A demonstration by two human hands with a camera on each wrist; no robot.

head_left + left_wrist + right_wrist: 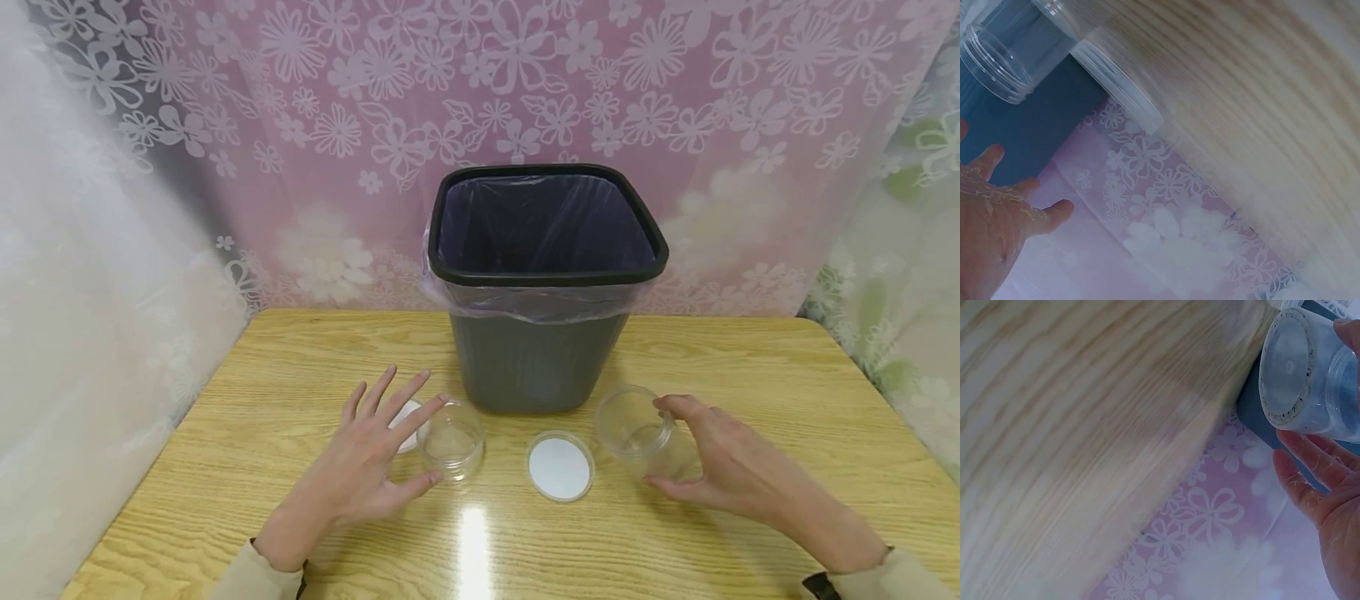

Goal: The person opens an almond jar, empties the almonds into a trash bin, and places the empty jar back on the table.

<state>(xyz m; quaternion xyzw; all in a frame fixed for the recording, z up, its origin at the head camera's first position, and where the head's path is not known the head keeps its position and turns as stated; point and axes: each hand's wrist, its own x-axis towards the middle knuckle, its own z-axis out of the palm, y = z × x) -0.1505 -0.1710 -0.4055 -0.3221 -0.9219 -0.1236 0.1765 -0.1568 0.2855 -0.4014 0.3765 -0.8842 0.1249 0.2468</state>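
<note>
My left hand [369, 457] is spread with its fingers apart, over and beside an uncapped clear plastic jar [452, 442]. In the left wrist view a gap shows between the fingers and the jar [1000, 62]. Partly hidden behind those fingers lies a white-faced lid [408, 425], also seen as a round lid edge [1119, 84] there. My right hand [723, 458] grips a second clear jar [633, 429] between thumb and fingers. That jar is tilted, and its base [1288, 369] shows in the right wrist view. A second lid [559, 468] with a white disc lies between the jars.
A dark grey bin [540, 358] with a thin purple liner bag stands at the table's back middle, just behind the jars. The wooden table [285, 367] ends at a pink flowered curtain [360, 125]. Pale curtains hang at both sides.
</note>
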